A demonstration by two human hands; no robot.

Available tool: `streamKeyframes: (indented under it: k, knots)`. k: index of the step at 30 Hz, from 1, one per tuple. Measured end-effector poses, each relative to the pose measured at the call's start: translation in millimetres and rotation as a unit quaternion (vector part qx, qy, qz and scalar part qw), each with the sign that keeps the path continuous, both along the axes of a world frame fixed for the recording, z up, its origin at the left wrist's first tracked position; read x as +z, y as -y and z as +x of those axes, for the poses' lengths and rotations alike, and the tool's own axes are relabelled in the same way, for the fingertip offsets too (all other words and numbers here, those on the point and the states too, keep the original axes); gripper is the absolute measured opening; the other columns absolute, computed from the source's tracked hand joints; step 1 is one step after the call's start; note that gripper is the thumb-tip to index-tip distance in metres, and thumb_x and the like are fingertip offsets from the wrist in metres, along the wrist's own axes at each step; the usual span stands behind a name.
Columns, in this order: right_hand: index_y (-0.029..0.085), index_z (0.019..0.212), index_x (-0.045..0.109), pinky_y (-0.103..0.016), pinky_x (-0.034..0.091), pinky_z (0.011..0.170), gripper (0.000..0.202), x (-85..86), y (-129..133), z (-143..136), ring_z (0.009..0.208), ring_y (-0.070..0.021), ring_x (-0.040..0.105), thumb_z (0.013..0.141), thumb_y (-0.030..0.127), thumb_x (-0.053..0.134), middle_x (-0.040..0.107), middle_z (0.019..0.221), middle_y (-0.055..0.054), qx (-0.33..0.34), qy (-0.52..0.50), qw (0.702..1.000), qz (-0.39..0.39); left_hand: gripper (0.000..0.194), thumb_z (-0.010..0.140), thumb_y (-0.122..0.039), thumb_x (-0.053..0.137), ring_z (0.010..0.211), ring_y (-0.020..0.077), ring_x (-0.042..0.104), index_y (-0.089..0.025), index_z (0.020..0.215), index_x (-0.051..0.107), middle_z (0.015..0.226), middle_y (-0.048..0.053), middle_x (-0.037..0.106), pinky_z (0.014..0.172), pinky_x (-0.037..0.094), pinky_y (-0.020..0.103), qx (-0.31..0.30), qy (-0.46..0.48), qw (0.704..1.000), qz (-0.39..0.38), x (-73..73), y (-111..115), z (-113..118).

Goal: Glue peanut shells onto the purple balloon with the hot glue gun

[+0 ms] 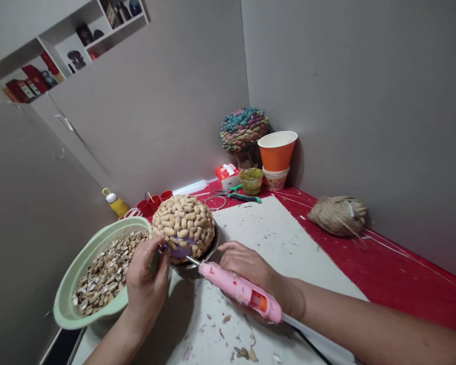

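1. The right hand [247, 261] grips a pink glue gun [233, 285], its tip just beside the bare purple patch on the peanut-covered ball [186, 218].
2. The left hand [148, 274] is at the ball's left side, thumb and fingers curled; whether they pinch anything, I cannot tell.
3. The ball sits in a bowl [217, 241] near the board's [258, 233] far left corner.
4. A green basket [70, 310] of shells [106, 274] stands at the board's left edge.
5. Twine [336, 215] lies by the red table's [338, 258] right edge.
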State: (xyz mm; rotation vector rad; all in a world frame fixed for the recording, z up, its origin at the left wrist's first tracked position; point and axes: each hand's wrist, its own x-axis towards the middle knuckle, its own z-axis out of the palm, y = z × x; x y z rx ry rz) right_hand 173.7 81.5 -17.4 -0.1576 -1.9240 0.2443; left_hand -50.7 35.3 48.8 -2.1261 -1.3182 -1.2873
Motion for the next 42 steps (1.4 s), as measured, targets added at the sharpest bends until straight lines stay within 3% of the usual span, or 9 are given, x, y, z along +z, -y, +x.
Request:
streamKeyframes:
  k: [13,25,31,42]
  knots:
    - [0.02,0.079,0.05,-0.037,0.046,0.083,0.024,-3.5,-3,1,0.058,-0.0138,0.056,0.099,0.025,0.038,0.059,0.065,0.0,0.006,0.001,1.0,-0.01,0.026,0.081,-0.002,0.064,0.093,0.0198,0.064,-0.017,0.102,0.063,0.097,0.008,0.068,0.086,0.051,0.037,-0.02,-0.047,0.998,0.046,-5.9,-5,0]
    - [0.02,0.081,0.049,-0.038,0.045,0.085,0.017,-4.7,-3,1,0.059,-0.0134,0.055,0.096,0.023,0.041,0.06,0.067,0.0,0.01,0.002,1.0,-0.008,0.031,0.08,-0.006,0.068,0.093,0.0205,0.064,-0.014,0.109,0.061,0.098,0.009,0.069,0.086,0.051,0.036,0.008,-0.074,0.994,0.078,-11.6,-5,0]
    - [0.02,0.081,0.048,-0.037,0.046,0.083,0.02,-1.1,-3,1,0.057,-0.0135,0.054,0.098,0.024,0.037,0.057,0.065,0.001,0.003,-0.009,1.0,-0.002,0.026,0.082,-0.008,0.068,0.087,0.019,0.064,-0.015,0.106,0.061,0.094,0.008,0.068,0.081,0.052,0.033,0.023,-0.05,0.997,0.055,-13.0,-6,2]
    - [0.02,0.081,0.047,-0.037,0.046,0.084,0.015,-2.1,-3,1,0.059,-0.0136,0.054,0.095,0.019,0.041,0.058,0.067,0.0,0.007,-0.006,1.0,-0.006,0.033,0.08,-0.01,0.07,0.091,0.0204,0.064,-0.016,0.111,0.06,0.097,0.009,0.069,0.084,0.052,0.036,0.009,-0.076,0.995,0.062,-12.8,-5,2]
